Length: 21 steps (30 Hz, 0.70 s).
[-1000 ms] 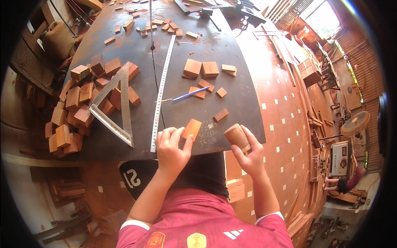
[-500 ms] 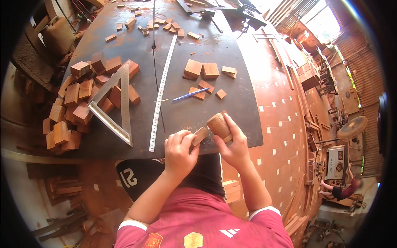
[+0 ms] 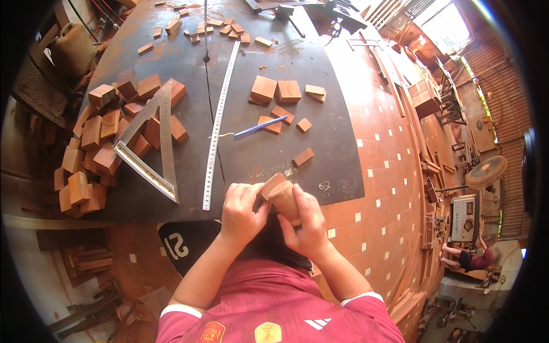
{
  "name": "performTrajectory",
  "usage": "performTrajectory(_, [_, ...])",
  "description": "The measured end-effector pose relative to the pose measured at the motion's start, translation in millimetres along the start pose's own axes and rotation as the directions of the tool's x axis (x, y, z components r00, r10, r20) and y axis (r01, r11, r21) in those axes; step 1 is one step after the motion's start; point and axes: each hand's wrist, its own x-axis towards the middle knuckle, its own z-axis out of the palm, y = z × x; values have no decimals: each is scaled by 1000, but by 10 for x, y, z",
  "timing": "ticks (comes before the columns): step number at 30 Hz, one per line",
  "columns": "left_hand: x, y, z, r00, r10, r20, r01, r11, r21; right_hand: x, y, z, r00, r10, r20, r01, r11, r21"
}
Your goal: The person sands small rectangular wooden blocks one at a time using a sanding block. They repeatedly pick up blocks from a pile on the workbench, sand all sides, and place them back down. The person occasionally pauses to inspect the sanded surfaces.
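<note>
Just beyond the table's near edge, my right hand (image 3: 307, 220) is closed round a thick wooden block (image 3: 287, 204) with a rounded side. My left hand (image 3: 243, 210) pinches a smaller flat wooden piece (image 3: 273, 184), held against the thick block's upper end; whether the two touch is hard to tell. On the dark table (image 3: 240, 163) a small wooden block (image 3: 303, 156) lies past my right fingertips. Farther off are a blue pen (image 3: 260, 127) across a wood piece and two larger blocks (image 3: 263, 88) (image 3: 289, 91).
A white measuring tape (image 3: 219, 123) runs lengthwise along the table. Left of it, a metal set square (image 3: 167, 137) leans over a heap of wooden blocks (image 3: 91, 132). Small offcuts (image 3: 203, 27) are scattered at the far end. A person (image 3: 473, 260) is at the far right.
My hands have come closer together, bringing the flat piece to the thick block. The right hand moved left and nearer, turning its block and uncovering the small block on the table.
</note>
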Motion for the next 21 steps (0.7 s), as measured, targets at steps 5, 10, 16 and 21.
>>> performTrajectory(5, [0, 21, 49, 999, -11, -30, 11, 1000, 6, 15, 50, 86, 992, 97, -85, -97, 995, 3])
performTrajectory(10, [10, 7, 44, 1000, 1, -27, -1, 1000, 4, -43, -4, 44, 999, -10, -35, 9, 1000, -17])
performTrajectory(16, [14, 14, 56, 999, 6, -44, -5, 1000, 11, -11, 49, 52, 999, 2, -54, -3, 1000, -23])
performTrajectory(21, [15, 4, 69, 999, 13, -46, -12, 1000, 29, -7, 165, 92, 993, 55, -103, -60, 997, -44])
